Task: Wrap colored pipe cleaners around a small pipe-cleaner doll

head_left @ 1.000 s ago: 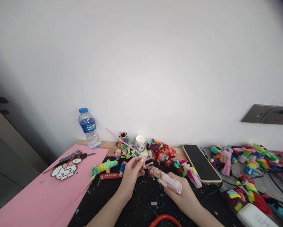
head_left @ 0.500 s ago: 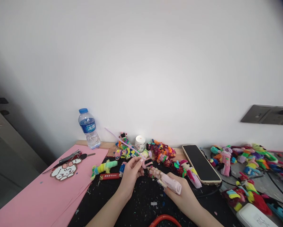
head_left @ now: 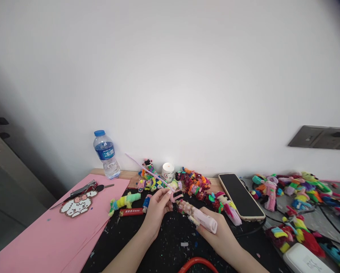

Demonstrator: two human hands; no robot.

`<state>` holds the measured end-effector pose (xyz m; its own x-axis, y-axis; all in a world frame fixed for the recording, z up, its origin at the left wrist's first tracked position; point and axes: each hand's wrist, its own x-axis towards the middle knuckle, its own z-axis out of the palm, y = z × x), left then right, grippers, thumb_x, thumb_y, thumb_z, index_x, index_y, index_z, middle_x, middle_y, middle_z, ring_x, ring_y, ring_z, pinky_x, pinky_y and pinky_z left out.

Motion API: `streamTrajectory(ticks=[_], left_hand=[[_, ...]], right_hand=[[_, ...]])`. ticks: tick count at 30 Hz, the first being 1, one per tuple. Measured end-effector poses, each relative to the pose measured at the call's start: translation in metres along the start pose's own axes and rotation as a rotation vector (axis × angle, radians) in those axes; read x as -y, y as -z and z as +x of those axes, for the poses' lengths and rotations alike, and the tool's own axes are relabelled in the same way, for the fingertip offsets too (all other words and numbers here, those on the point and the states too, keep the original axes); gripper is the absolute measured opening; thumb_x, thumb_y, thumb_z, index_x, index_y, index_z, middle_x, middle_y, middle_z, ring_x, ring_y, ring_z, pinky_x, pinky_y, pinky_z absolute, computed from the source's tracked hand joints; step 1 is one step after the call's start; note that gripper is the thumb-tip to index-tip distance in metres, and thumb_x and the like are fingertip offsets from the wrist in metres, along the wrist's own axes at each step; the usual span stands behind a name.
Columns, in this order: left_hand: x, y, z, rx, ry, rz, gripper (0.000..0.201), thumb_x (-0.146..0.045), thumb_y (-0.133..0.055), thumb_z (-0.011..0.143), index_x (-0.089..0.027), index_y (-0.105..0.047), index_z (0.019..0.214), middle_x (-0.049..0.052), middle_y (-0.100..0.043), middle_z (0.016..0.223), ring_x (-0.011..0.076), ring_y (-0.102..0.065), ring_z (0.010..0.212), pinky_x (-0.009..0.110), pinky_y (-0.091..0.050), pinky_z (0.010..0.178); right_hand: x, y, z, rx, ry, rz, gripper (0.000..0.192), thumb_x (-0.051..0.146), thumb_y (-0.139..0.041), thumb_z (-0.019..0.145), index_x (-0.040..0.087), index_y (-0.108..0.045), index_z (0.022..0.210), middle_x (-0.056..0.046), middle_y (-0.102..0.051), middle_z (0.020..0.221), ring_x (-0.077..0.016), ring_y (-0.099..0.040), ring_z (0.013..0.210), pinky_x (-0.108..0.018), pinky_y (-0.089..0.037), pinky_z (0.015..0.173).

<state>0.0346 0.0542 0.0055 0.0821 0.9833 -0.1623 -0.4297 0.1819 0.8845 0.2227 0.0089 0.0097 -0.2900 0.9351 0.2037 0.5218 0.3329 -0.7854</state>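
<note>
A pink paper sheet lies on the left with a water bottle behind it. The left hand pinches a long pink fuzzy stick where it bends round the end of a pink tool. The right hand is closed round that tool, above the black mat. The stick looks only partly wound; most of it is straight. Many finished fuzzy toys and a phone lie to the right.
</note>
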Motion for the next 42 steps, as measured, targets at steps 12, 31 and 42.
streamTrajectory(ticks=[12, 31, 42], left_hand=[[0.0009, 0.001, 0.0002, 0.019, -0.012, -0.004, 0.028, -0.04, -0.068, 0.069, -0.016, -0.057, 0.078, -0.004, -0.054, 0.061, 0.0075, -0.046, 0.053, 0.02, -0.039, 0.054], [0.0012, 0.0008, 0.0001, 0.0, -0.008, -0.007, 0.032, -0.042, -0.069, 0.066, -0.015, -0.06, 0.081, -0.003, -0.055, 0.061, 0.008, -0.046, 0.052, 0.021, -0.039, 0.055], [0.001, 0.001, 0.0001, -0.008, -0.015, -0.033, 0.032, -0.043, -0.07, 0.064, -0.016, -0.06, 0.078, -0.004, -0.055, 0.061, 0.008, -0.047, 0.053, 0.021, -0.04, 0.055]], right_hand=[[0.0013, 0.0, 0.0001, 0.006, -0.013, -0.003, 0.014, 0.02, -0.047, 0.076, 0.019, -0.04, 0.064, 0.004, -0.042, 0.06, -0.0106, -0.04, 0.054, -0.022, -0.029, 0.05], [-0.0021, -0.001, -0.0014, 0.007, -0.005, -0.014, 0.016, 0.02, -0.048, 0.077, 0.02, -0.038, 0.065, 0.004, -0.042, 0.061, -0.0109, -0.04, 0.055, -0.023, -0.029, 0.051], [-0.0015, -0.0005, -0.0031, 0.015, -0.009, -0.012, 0.012, 0.019, -0.048, 0.078, 0.019, -0.043, 0.067, 0.004, -0.045, 0.062, -0.0112, -0.042, 0.056, -0.022, -0.031, 0.051]])
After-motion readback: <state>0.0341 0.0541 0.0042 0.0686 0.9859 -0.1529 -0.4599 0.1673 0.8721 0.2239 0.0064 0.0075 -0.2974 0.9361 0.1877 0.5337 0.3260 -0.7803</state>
